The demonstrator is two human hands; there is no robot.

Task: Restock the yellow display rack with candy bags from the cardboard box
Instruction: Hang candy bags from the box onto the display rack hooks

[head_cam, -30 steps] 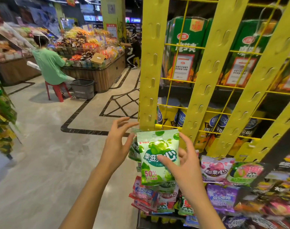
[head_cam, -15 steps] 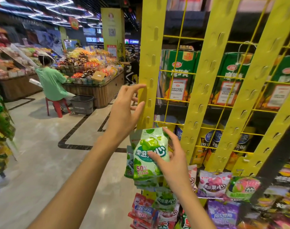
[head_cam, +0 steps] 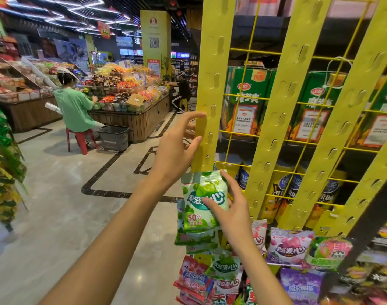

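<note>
Candy bag (head_cam: 201, 205) in right hand (head_cam: 235, 214), yellow rack (head_cam: 212, 62) seemingly part-filled

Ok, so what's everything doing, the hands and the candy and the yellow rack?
yellow display rack: upper slots empty.
other candy bags: hanging low on it.
left hand: open, fingers spread at the rack's left strip.
right hand: pinches the green candy bag.
green candy bag: upright, held before the rack.

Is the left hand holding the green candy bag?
No, the right hand pinches the green candy bag, while the left hand is up at the yellow rack strip with fingers spread.
</note>
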